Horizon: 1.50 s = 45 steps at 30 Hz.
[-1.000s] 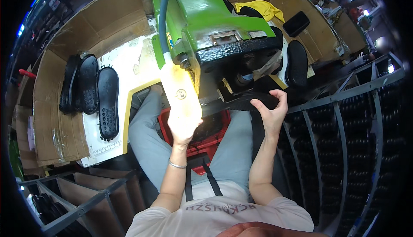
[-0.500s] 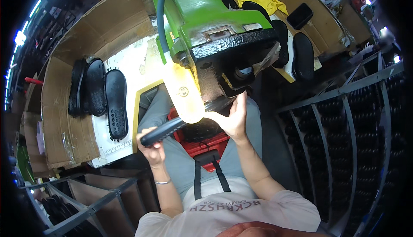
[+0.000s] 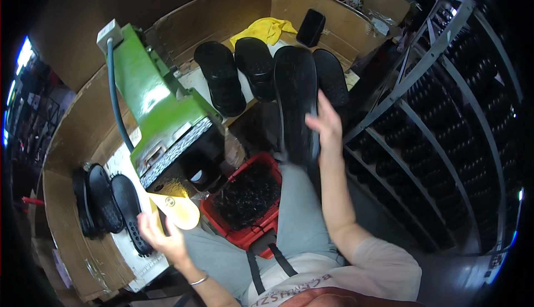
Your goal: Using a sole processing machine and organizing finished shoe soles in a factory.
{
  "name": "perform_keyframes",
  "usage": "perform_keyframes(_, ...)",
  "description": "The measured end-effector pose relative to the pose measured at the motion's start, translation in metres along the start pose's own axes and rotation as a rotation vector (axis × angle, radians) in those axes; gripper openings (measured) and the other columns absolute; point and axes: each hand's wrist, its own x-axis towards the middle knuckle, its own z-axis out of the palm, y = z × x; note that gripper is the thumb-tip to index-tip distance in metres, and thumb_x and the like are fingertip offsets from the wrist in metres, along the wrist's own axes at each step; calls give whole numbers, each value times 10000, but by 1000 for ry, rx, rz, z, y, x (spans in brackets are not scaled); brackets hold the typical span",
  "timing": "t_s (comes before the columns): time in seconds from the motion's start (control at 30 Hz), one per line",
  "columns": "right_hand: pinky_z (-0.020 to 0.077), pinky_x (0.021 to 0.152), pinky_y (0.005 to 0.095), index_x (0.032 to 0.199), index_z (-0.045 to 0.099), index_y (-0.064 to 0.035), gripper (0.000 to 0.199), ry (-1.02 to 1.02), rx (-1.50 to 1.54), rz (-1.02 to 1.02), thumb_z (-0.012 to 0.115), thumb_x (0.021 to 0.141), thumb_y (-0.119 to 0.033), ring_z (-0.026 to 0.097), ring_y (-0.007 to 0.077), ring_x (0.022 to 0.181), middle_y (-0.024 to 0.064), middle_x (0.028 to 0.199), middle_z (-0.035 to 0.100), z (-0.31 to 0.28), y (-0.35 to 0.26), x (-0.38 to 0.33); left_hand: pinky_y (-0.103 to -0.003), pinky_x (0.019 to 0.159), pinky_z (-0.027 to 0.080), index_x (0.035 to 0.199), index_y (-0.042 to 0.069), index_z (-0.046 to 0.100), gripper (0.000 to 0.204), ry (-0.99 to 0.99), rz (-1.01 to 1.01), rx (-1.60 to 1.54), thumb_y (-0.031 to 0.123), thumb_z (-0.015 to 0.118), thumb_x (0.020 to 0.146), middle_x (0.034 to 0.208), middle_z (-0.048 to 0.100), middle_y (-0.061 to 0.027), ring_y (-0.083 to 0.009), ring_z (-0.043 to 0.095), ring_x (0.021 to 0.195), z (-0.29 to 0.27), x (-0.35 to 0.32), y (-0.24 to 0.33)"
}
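Cardboard walls [image 3: 217, 17] beyond a long, round-ended black sole [image 3: 295, 84], left hand [image 3: 169, 244] spread, right hand [image 3: 330, 130] at its edge, grip unclear

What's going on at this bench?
The right hand is at the edge of a long black sole, beside other soles on the right; I can't tell whether it grips it. The left hand is open and empty, near a studded sole. A green machine stands between the two groups of soles, with a red bin of black scraps nearby.
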Motion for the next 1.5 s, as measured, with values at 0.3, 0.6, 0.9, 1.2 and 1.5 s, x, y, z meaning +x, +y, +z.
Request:
perform_keyframes(0.3, 353, 1026, 311, 1370, 387, 81, 625, 48, -553, 207, 472, 753, 23, 485, 281, 1243, 228, 1366, 472, -96, 121, 188, -512, 1021, 334, 1223, 32, 555, 612, -339, -369, 406, 232, 785, 692, 1295, 504, -122, -353, 405, 1243, -24, -52, -96)
perform_keyframes(0.6, 410, 955, 332, 1185, 578, -9, 439, 128, -799, -578, 532, 755, 70, 528, 280, 1118, 163, 1198, 543, -12, 96, 44, -389, 757, 490, 918, -88, 624, 292, -103, -371, -79, -11, 722, 655, 861, 624, -191, -340, 600, 777, -77, -63, -22)
perform_keyframes(0.9, 387, 987, 332, 1418, 332, 17, 906, -474, 69, 189, 818, 730, -318, 441, 251, 1235, 160, 1366, 424, 12, 122, -76, -269, 638, 481, 870, -31, 642, 268, -334, -394, -1025, 19, 780, 646, 779, 625, -82, -165, 607, 696, -20, -26, 78)
perform_keyframes(1.2, 446, 907, 272, 1335, 417, 19, 739, -250, -98, -73, 818, 727, -109, 503, 177, 1101, 114, 1303, 459, 19, 94, -55, -256, 660, 479, 856, -5, 657, 276, -310, -308, -1127, 52, 804, 630, 785, 638, -63, -138, 601, 711, 8, 7, 68)
perform_keyframes(1.5, 470, 963, 360, 1264, 447, 67, 715, -300, -25, -110, 825, 659, 17, 537, 217, 1107, 109, 1291, 464, 55, 122, -93, -275, 651, 437, 803, -48, 601, 335, -217, -392, -1221, 120, 809, 602, 776, 590, -97, -173, 559, 712, 1, -20, -9)
